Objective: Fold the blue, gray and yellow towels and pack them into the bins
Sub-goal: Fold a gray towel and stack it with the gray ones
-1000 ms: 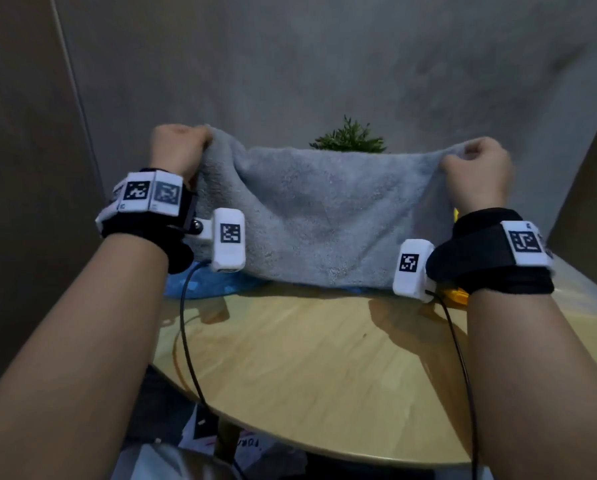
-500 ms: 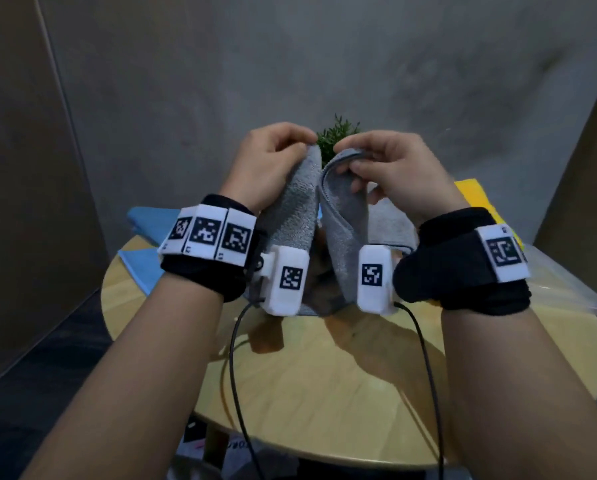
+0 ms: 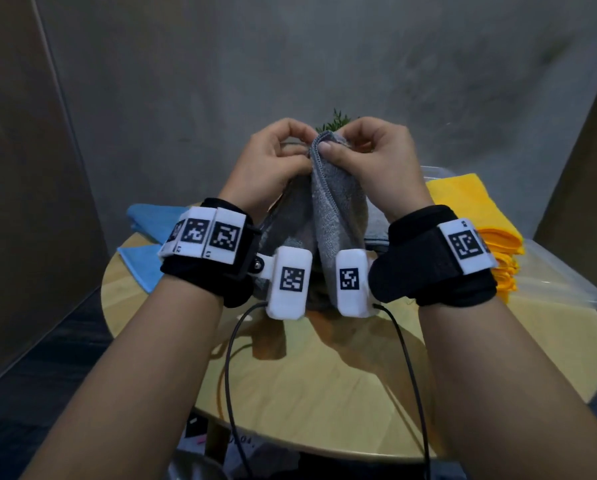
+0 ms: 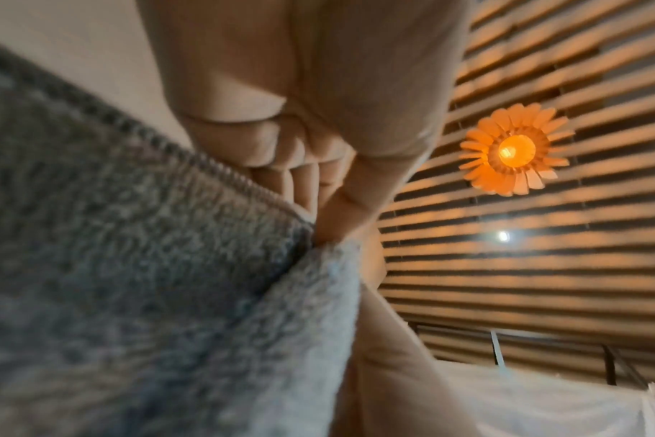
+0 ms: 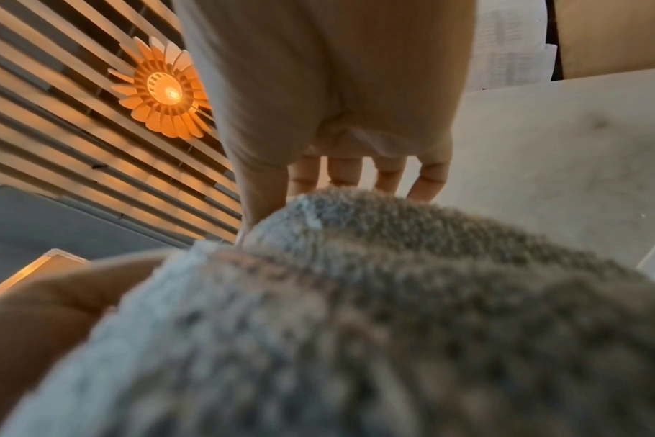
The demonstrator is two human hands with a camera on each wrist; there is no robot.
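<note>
A gray towel (image 3: 335, 206) hangs folded in half above the round wooden table (image 3: 324, 382), its two top corners brought together. My left hand (image 3: 283, 157) pinches one corner and my right hand (image 3: 362, 150) pinches the other, the hands touching. The left wrist view shows the gray towel (image 4: 131, 281) and its stitched hem close against my left hand (image 4: 330, 204). The right wrist view is filled by the gray towel (image 5: 356, 325), with my right hand (image 5: 273, 213) pinching its top. Blue towels (image 3: 144, 237) lie at the table's far left. Yellow towels (image 3: 477, 223) are stacked at the far right.
A clear plastic bin (image 3: 560, 289) sits at the table's right edge beside the yellow stack. A small green plant (image 3: 335, 121) stands behind my hands. Gray walls close in at the back and sides. Cables (image 3: 231, 375) hang from both wrist cameras over the table front.
One second ago the gray towel was stretched wide between my hands. They have come together at the middle, folding it in half, and now touch at the top corners.
</note>
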